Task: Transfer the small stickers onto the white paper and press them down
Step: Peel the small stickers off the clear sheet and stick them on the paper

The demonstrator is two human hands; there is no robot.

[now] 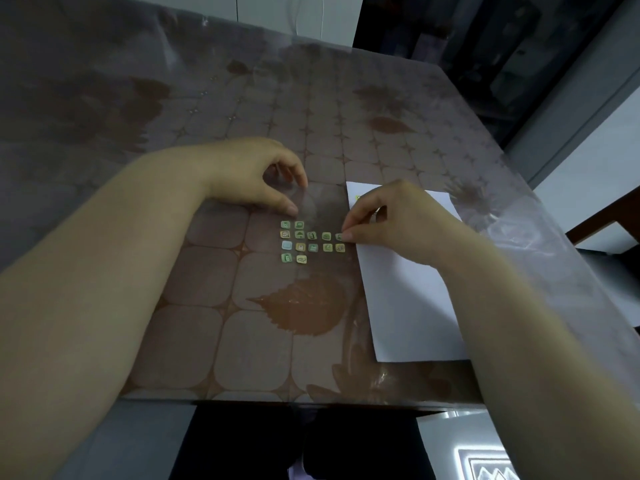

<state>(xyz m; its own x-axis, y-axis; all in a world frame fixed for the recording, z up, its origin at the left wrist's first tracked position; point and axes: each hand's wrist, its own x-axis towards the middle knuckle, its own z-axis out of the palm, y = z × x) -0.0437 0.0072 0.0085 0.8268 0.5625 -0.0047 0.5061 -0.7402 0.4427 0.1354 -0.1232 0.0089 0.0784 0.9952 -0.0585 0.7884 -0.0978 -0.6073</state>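
Note:
Several small green and yellow square stickers (304,241) lie in rows on a clear backing sheet (313,202) in the middle of the table. My left hand (254,176) rests at the sheet's far left corner, thumb and fingers pinched on its edge. To the right lies the white paper (412,299). My right hand (398,220) lies over the paper's left edge, its thumb and forefinger closed on the rightmost sticker (340,237) of the second row. One yellowish sticker (358,198) shows near the paper's top left corner, partly hidden by my right hand.
The table wears a brown patterned cloth (214,278) with leaf prints under a clear cover. The near table edge (298,402) runs across the bottom. A dark chair (602,233) stands off the right side.

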